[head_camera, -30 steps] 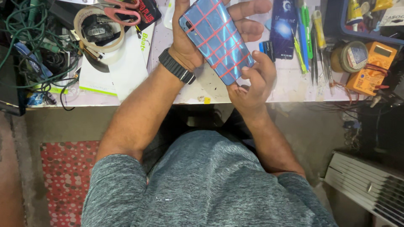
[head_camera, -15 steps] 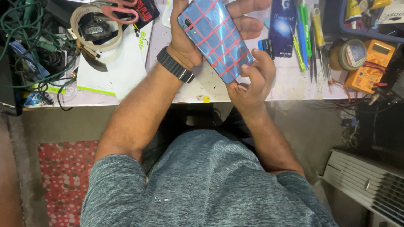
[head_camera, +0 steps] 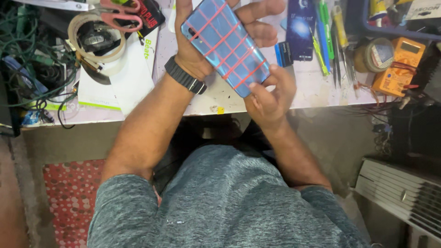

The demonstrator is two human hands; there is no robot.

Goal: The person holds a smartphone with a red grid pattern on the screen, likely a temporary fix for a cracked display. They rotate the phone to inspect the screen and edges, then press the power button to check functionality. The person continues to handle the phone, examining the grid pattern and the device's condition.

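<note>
A blue smartphone (head_camera: pixel 225 46) lies back-up in my hands, with several red rubber bands stretched across it in a grid. My left hand (head_camera: pixel 197 55), with a black watch on the wrist, cups it from beneath, fingers showing past its far edge. My right hand (head_camera: pixel 271 92) pinches the phone's near corner with thumb and fingers. Both hands hold it above the front edge of the pale workbench (head_camera: pixel 303 87).
On the bench: a tape roll (head_camera: pixel 96 39), red-handled scissors (head_camera: pixel 121 9), tangled green cables (head_camera: pixel 27 55), white papers (head_camera: pixel 124 82), a dark blue phone (head_camera: pixel 301 30), pens and tweezers (head_camera: pixel 328 41), an orange multimeter (head_camera: pixel 397 64). A red patterned rug (head_camera: pixel 69 197) lies below.
The phone and both hands have drifted slightly up and away from me; my right hand has shifted its grip at the near corner.
</note>
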